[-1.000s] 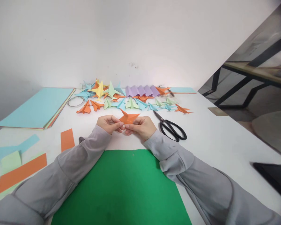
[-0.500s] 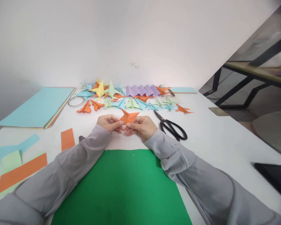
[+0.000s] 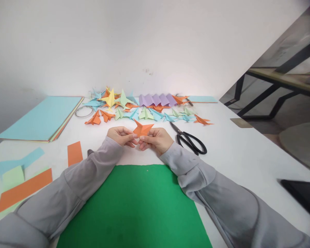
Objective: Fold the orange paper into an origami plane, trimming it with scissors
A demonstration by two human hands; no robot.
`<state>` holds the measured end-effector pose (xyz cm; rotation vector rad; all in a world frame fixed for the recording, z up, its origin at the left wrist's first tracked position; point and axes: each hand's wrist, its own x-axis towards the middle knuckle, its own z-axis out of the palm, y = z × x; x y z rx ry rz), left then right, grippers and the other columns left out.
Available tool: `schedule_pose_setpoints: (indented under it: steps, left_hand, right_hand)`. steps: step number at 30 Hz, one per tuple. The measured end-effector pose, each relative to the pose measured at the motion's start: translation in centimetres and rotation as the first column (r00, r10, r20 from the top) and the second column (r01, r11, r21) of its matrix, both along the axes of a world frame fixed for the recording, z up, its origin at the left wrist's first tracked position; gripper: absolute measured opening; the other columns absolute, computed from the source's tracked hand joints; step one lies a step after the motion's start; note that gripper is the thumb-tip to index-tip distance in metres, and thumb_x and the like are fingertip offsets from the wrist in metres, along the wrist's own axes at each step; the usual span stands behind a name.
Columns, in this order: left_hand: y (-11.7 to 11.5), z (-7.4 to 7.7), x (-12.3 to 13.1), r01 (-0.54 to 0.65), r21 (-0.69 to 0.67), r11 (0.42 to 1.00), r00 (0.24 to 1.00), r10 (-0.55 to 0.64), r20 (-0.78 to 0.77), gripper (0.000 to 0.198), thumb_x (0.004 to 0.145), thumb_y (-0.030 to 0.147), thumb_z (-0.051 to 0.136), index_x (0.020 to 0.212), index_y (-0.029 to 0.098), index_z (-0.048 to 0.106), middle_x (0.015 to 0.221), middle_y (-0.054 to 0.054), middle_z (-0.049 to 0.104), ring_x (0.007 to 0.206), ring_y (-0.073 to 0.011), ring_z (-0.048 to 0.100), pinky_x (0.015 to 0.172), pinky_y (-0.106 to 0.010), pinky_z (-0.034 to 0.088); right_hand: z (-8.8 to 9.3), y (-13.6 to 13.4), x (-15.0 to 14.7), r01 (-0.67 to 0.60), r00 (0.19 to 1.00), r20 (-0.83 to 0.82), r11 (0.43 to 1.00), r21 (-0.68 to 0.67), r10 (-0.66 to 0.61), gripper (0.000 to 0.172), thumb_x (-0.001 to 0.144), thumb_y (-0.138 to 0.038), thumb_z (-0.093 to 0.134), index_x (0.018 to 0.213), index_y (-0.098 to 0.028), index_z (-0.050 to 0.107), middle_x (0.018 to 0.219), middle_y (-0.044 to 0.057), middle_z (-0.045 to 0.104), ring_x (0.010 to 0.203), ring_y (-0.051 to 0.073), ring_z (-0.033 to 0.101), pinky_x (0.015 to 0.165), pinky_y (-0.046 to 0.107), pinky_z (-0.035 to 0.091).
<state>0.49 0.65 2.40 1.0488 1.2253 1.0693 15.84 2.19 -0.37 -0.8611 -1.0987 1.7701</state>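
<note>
Both hands (image 3: pixel 121 135) (image 3: pixel 158 139) pinch folded orange paper (image 3: pixel 143 130) (clear of the green sheet's (image 3: pixel 134 206) far edge).

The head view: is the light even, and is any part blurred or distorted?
Head view: soft light without strong glare; wall greyer at left; sleeves look stretched toward the lower corners; black frame at right smeared; orange paper figure fairly clear.

Single head cam, looking forward and down over the sleeves (image 3: pixel 77 182) at the table (image 3: pixel 229 151), wall (image 3: pixel 144 44) filling the upper part. Sits close: sleeves run in from the lower corners, left hand (image 3: pixel 121 136) and right hand (image 3: pixel 158 139) land near centre, green sheet (image 3: pixel 134 206) cut by the bottom edge. Wide enough to catch the rack (image 3: pixel 238 90) at right.
</note>
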Motion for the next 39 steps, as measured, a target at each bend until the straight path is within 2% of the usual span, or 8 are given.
schedule_pose_setpoints:
  steps: [9,14,20,24,29,33,39]
  left_hand:
    - [0.3,-0.7,-0.3,0.017,0.025,1.0,0.996,-0.019,0.089,0.041,0.046,0.032,0.082,0.063,0.013,0.049,0.052,-0.002,0.066,0.042,-0.0118,0.061,0.041,-0.02,0.05]
    - [0.4,-0.9,-0.5,0.055,0.032,0.998,0.992,-0.058,0.108,0.04,0.05,0.032,0.081,0.064,0.013,0.049,0.055,-0.003,0.067,0.047,-0.0136,0.064,0.044,-0.022,0.052]
    - [0.4,-1.1,-0.6,0.068,0.051,0.996,0.988,-0.075,0.132,0.039,0.051,0.03,0.08,0.066,0.013,0.049,0.057,-0.003,0.067,0.05,-0.0152,0.065,0.045,-0.022,0.052]
    - [0.4,-1.2,-0.7,0.075,0.058,0.995,0.984,-0.083,0.155,0.038,0.055,0.028,0.079,0.071,0.014,0.048,0.056,-0.002,0.067,0.054,-0.017,0.067,0.045,-0.022,0.052]
    - [0.5,-1.3,-1.0,0.101,0.057,0.993,0.972,-0.111,0.206,0.034,0.062,0.022,0.074,0.082,0.013,0.049,0.058,-0.004,0.068,0.056,-0.0173,0.068,0.047,-0.022,0.054]
    - [0.5,-1.1,-0.8,0.102,0.059,0.993,0.966,-0.113,0.233,0.032,0.068,0.027,0.069,0.089,0.013,0.05,0.056,-0.004,0.067,0.055,-0.0176,0.067,0.047,-0.024,0.055]
    - [0.3,-1.3,0.0,0.047,0.118,0.992,0.989,-0.062,0.131,0.05,0.046,0.027,0.083,0.082,0.011,0.053,0.05,-0.001,0.064,0.046,-0.0145,0.062,0.043,-0.023,0.053]
  right_hand:
    - [0.3,0.0,-0.1,0.032,0.999,-0.007,0.998,-0.053,-0.033,0.034,0.041,-0.027,0.085,0.048,-0.012,0.055,0.05,0.005,0.066,0.04,0.015,0.061,0.038,0.023,0.052]
    - [0.3,0.0,0.0,0.024,1.0,-0.004,0.999,-0.048,-0.024,0.028,0.045,-0.024,0.083,0.052,-0.011,0.059,0.051,0.006,0.066,0.041,0.015,0.062,0.039,0.023,0.053]
    - [0.3,0.0,0.1,0.022,1.0,-0.012,0.998,-0.054,-0.023,0.029,0.043,-0.025,0.084,0.051,-0.012,0.06,0.05,0.005,0.066,0.04,0.015,0.061,0.038,0.023,0.052]
    - [0.2,0.0,0.0,0.036,0.999,-0.011,0.998,-0.057,-0.037,0.028,0.045,-0.023,0.083,0.049,-0.012,0.058,0.05,0.005,0.066,0.041,0.015,0.061,0.039,0.023,0.052]
    - [0.1,0.1,0.1,0.038,0.999,-0.015,0.998,-0.058,-0.039,0.026,0.044,-0.024,0.083,0.054,-0.01,0.064,0.05,0.005,0.066,0.04,0.015,0.062,0.039,0.022,0.053]
    - [0.2,0.1,0.1,0.038,0.999,-0.009,0.997,-0.063,-0.039,0.025,0.044,-0.023,0.083,0.055,-0.009,0.064,0.05,0.005,0.066,0.04,0.015,0.062,0.04,0.023,0.054]
    - [0.5,0.0,0.0,0.02,1.0,0.011,0.998,-0.052,-0.02,0.027,0.043,-0.025,0.083,0.048,-0.011,0.061,0.049,0.005,0.065,0.039,0.015,0.061,0.037,0.022,0.051]
